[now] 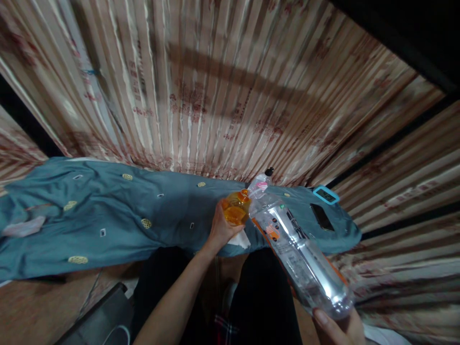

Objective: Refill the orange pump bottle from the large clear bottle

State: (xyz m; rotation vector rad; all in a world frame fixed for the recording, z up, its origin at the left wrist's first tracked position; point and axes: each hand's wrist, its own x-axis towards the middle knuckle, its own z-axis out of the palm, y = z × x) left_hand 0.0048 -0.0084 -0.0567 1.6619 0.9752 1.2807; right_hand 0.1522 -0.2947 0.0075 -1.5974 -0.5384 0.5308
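My left hand (220, 229) is closed around a small amber bottle (236, 211) with a short neck. A large clear plastic bottle (305, 256) with orange on its label slants across the right of the view. My right hand (338, 328) grips it by its base, at the lower right. The large bottle's narrower end lies close beside the amber bottle; I cannot tell whether they touch. Just behind them stands a small clear bottle (260, 186) with a pink mark and a black top. A white piece of paper or tissue (240, 239) lies below the left hand.
A narrow table under a teal patterned cloth (118, 211) runs across the view. At its right end are a dark phone (321, 217) and a blue-framed digital clock (326, 195). A pale cloth (25, 226) lies at the far left. Pleated curtains (201, 96) hang close behind.
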